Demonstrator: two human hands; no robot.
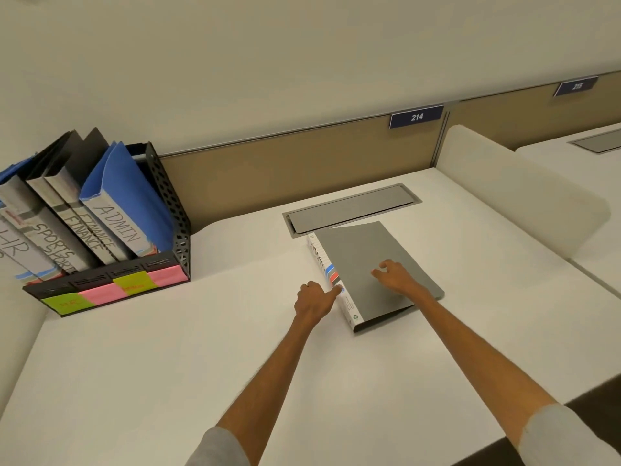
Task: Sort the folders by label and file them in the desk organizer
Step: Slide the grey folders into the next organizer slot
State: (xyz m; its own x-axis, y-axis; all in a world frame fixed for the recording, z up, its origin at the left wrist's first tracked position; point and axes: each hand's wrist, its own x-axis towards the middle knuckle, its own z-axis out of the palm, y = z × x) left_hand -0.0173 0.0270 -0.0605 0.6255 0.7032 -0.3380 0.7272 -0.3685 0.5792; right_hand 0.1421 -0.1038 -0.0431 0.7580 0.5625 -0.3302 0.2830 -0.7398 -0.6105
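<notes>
Far left on the desk [201, 348], the desk organizer [181, 227] sits against the back panel [285, 163]. Inside it, running left to right, stand the HR folder [13, 247], the SPORTS folder [50, 237], two FINANCE folders [90, 233] and the ADMIN folder [117, 227], all leaning left. Sticky notes [131, 285] line its front rail. Over to the right, well apart, a flat folder [363, 250] lies on the desk, its far corner touching the cable hatch [349, 208] behind it. The left hand [314, 299] is against its spine and the right hand [393, 275] is on its cover. The side divider [510, 193] stands to the right, with the 214 plate [416, 116] up on the panel.
</notes>
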